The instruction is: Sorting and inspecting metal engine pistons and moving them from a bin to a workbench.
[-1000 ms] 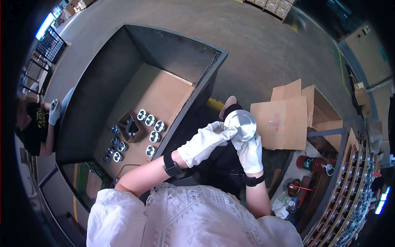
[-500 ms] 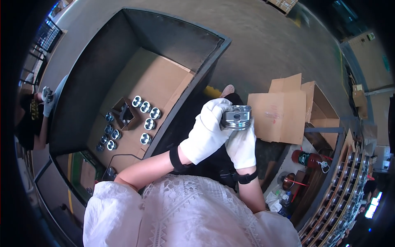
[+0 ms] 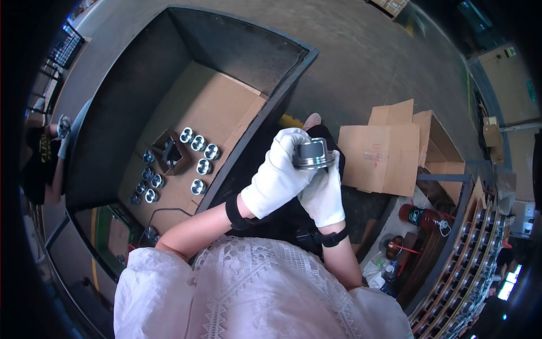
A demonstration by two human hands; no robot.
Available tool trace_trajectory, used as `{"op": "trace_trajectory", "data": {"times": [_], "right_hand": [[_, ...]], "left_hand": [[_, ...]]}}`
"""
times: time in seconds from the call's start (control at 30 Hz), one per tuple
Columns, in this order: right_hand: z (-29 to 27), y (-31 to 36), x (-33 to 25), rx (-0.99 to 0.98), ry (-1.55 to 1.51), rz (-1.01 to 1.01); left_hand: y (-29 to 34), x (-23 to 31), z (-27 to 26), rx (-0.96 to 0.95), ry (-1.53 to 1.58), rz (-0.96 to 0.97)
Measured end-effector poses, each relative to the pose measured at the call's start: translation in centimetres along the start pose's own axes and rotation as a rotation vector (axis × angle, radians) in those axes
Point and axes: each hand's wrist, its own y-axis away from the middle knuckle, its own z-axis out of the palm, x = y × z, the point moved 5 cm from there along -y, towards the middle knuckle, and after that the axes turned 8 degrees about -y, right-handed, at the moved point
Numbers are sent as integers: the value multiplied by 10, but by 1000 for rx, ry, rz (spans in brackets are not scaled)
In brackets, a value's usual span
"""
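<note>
The left hand (image 3: 276, 176) and right hand (image 3: 323, 199), in matte white fabric gloves (image 3: 262, 195), had their fingers curled closed around a glossy, cylindrical metal piston (image 3: 311, 153) (grooved rings circled its lower end). Left of those fingers, polished pistons (image 3: 212, 151) stood on smooth brown cardboard (image 3: 223, 96) inside a dull grey bin (image 3: 243, 48); rightward sat a creased carton (image 3: 370, 155).

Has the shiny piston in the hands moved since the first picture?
Yes. The piston shifted left, away from the big cardboard box, and turned to show its side.
</note>
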Motion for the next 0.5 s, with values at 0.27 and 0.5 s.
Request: {"op": "trace_trajectory", "data": {"times": [0.27, 0.5], "right_hand": [[6, 10, -23, 118, 751, -584], [30, 21, -19, 235, 1332, -1026]], "left_hand": [[1, -9, 2, 86, -71, 180], [5, -22, 9, -21, -94, 170]]}}
